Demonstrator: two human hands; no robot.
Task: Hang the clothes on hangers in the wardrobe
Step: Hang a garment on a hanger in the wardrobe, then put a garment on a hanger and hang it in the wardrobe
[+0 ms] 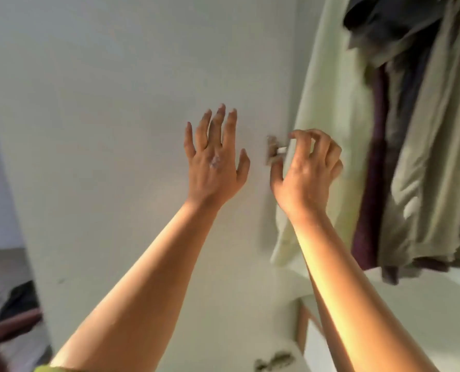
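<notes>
The white wardrobe door fills the left and middle of the view. My left hand is spread with straight fingers against or just in front of it. My right hand curls thumb and fingers round the small metal door handle at the door's right edge, where a short white piece sticks out. Inside the wardrobe on the right hang a pale green garment, beige garments, a dark purple one and a dark grey one. No hangers are visible.
A second metal handle sits low on the wardrobe front, beside a wood-edged white panel. A white shelf runs under the hanging clothes. At the lower left, dark cloth lies on a pale surface.
</notes>
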